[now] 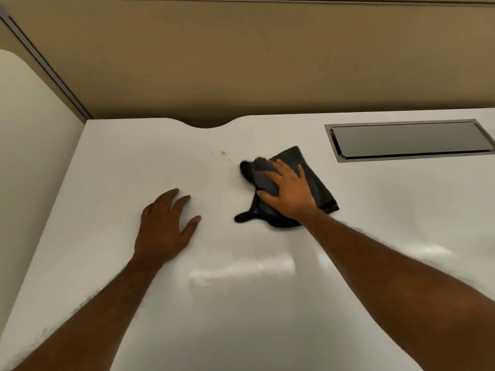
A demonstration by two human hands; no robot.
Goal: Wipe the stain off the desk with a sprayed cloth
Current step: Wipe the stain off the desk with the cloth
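Note:
A small yellow stain [222,153] marks the white desk [241,303] near its back edge. A dark grey cloth [316,183] lies bunched on the desk to the right of the stain. My right hand [289,194] presses flat on top of the cloth, fingers curled over its folds; the cloth's left tip sits a short way from the stain. My left hand [166,226] rests palm down on the bare desk, fingers spread, nearer to me and left of the stain, holding nothing.
A grey metal cable hatch [409,140] is set into the desk at the back right. Tan partition panels [241,62] stand behind the desk, and a white rounded divider [29,129] rises at the left. No spray bottle is in view.

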